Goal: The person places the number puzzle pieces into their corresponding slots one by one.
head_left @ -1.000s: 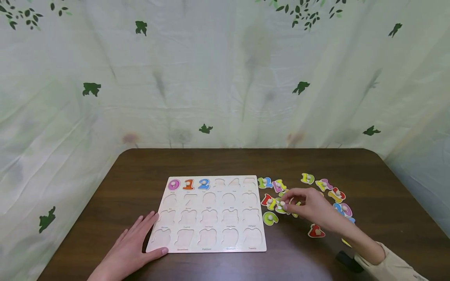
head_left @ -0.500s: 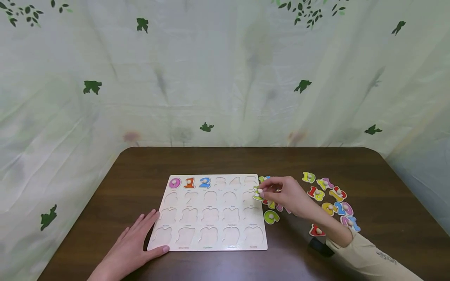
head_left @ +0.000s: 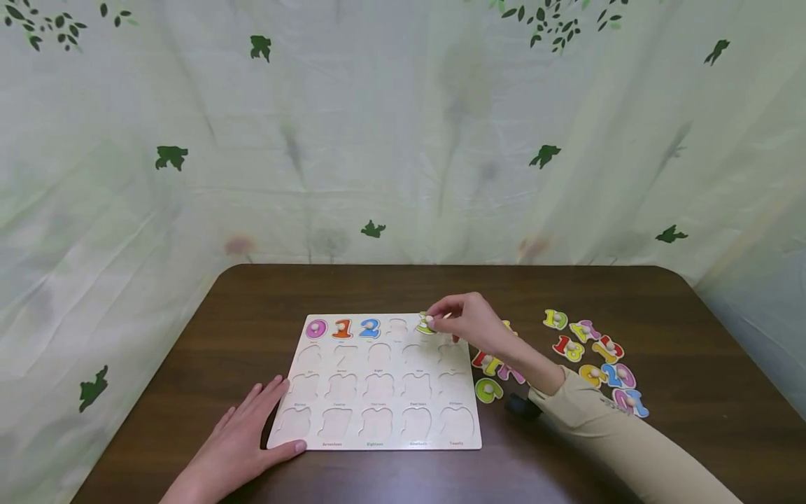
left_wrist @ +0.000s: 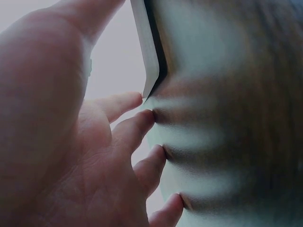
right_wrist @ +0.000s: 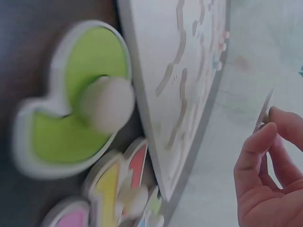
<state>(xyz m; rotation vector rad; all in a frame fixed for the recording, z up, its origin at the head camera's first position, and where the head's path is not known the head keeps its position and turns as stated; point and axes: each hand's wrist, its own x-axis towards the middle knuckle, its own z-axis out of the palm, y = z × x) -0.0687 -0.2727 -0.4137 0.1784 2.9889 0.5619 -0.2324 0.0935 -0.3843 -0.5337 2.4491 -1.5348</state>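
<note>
A white number puzzle board (head_left: 378, 393) lies on the brown table, with a purple 0 (head_left: 316, 328), an orange 1 (head_left: 343, 329) and a blue 2 (head_left: 370, 328) in its top row. Between thumb and fingertips, my right hand (head_left: 471, 323) pinches the knob of a green number piece (head_left: 424, 324) that looks like a 3. It is over the top row, right of the recess beside the 2; in the right wrist view the piece shows edge-on above the board. My left hand (head_left: 236, 435) rests at the board's left edge, fingers spread, thumb at the near corner.
Beside the board's right edge lie a green piece (head_left: 488, 390) with a round knob and several others, partly hidden by my right forearm. Farther right is a loose group of number pieces, including a red and yellow 18 (head_left: 569, 348). A patterned curtain (head_left: 403, 140) hangs behind the table.
My right hand has picked the green 3 from the pieces right of the board and carried it left over the top row. The left hand has stayed at the board's edge.
</note>
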